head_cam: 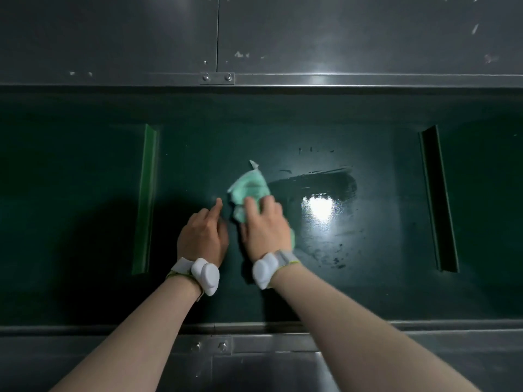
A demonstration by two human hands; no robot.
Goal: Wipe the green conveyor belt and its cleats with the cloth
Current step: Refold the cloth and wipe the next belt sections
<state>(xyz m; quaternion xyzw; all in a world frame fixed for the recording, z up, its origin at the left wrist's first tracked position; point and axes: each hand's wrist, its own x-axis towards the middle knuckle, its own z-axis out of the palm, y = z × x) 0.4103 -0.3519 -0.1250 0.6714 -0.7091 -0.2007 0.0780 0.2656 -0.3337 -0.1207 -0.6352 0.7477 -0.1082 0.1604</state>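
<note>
Here the right hand [261, 224] lies flat on the crumpled pale green cloth [249, 188], its fingers laid fairly straight over the near part of the wad and pressing it down onto the green conveyor belt [198, 165]; nothing shows it pinching the fabric. The cloth sits near the middle of the belt, bunched ahead of the fingertips, with a white corner sticking up at its far end and a bit of it showing by the wrist. Just beside it, the left hand [202, 233] rests on the belt with its index finger stretched forward and the other fingers loosely bent, holding nothing. Both wrists wear white strapped devices.

To the right of the cloth a wet streak [319, 179] and a bright reflection [317, 207] mark a damp patch, with dark specks [336, 260] nearer the front edge. One cleat [145, 199] stands well to the left, another cleat [438, 199] well to the right. Steel panels [254, 38] run behind the belt and a steel rail [283, 343] in front.

The cloth looks soft, light and limp, likely damp, so it should bunch and slide under a flat palm; a broad press over its middle ought to keep it from rolling. For the upright cleats, folding it round the fingers would probably serve better. The wet belt seems slick.
</note>
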